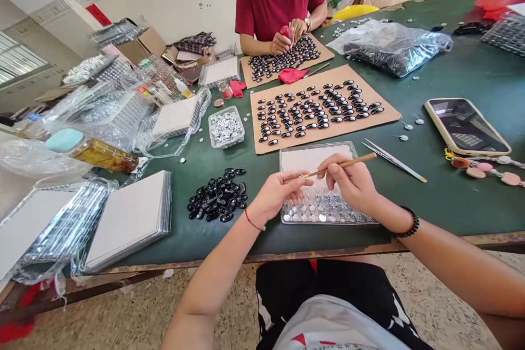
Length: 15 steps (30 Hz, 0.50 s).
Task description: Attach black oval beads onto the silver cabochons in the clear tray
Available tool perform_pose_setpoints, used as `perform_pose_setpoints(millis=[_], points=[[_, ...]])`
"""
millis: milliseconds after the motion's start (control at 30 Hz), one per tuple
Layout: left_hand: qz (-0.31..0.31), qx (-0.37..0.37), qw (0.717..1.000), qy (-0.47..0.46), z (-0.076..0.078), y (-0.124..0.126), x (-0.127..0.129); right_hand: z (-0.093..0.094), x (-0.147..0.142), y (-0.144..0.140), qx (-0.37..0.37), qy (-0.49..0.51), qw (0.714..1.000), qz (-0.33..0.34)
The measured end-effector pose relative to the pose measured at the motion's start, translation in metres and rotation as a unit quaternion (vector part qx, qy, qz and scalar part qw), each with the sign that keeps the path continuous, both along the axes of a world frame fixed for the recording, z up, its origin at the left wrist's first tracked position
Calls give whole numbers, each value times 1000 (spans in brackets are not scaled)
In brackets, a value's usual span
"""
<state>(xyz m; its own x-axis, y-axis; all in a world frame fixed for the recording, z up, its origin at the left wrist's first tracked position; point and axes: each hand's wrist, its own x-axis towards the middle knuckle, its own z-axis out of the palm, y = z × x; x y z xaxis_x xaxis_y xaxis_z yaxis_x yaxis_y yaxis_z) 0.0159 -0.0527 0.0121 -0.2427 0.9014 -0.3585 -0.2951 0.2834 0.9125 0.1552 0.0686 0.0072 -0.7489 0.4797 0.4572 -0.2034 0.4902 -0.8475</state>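
My right hand (346,178) is closed around a thin wooden stick (356,160), held like a pen. The stick's narrow, yellowish tip points left and meets the fingertips of my left hand (281,191). Those fingers are pinched together on something tiny and shiny, too small to name. Below both hands lies a clear plastic tray (287,161) with a white sheet over its far part. Rows of small round, shiny pieces (322,217) fill its near part. Left of my left hand is a heap of glossy black oval pieces (217,194).
Black ovals line a cardboard sheet (324,74) beyond the tray. A box of silvery pieces (226,127) stands left of it. Tweezers (394,159) and a phone (467,127) lie right. Stacked trays (129,219) stand left. Opposite, a person (274,5) works with a red object.
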Motion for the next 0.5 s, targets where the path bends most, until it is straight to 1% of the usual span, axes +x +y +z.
perform_pose_setpoints(millis=[33, 67, 100, 133, 167, 200, 233, 267, 300, 333, 367, 400, 433, 467, 500], points=[[16, 5, 999, -29, -1, -1, 3, 0, 1, -2, -14, 7, 1000, 7], [36, 9, 998, -40, -2, -1, 5, 0, 2, -3, -27, 17, 999, 9], [56, 13, 998, -32, -3, -1, 3, 0, 3, -4, -39, 32, 999, 4], [74, 16, 997, -5, -3, 0, -1, 1, 4, -4, -51, 51, 997, -10], [94, 22, 994, 42, -2, 1, -9, 2, 5, -3, -65, 71, 995, -29], [119, 30, 987, 106, 0, 2, -22, 3, 6, -2, -79, 88, 992, -51], [152, 39, 971, 182, 3, 4, -38, 3, 7, 1, -91, 99, 989, -69], [187, 42, 945, 266, 8, 5, -57, 4, 8, 4, -98, 104, 986, -82], [219, 36, 910, 349, 14, 5, -77, 5, 8, 7, -101, 103, 985, -90], [256, 10, 869, 423, 20, 4, -97, 5, 8, 10, -100, 99, 986, -93], [266, -33, 825, 497, 26, 1, -114, 5, 8, 12, -98, 94, 986, -94], [255, -89, 773, 574, 31, -3, -127, 5, 8, 13, -95, 88, 987, -94], [233, -139, 727, 631, 33, -8, -135, 4, 8, 14, -94, 82, 988, -92], [199, -176, 689, 674, 34, -14, -138, 4, 8, 14, -94, 76, 989, -88], [160, -201, 662, 704, 31, -21, -136, 3, 8, 14, -94, 71, 990, -84]])
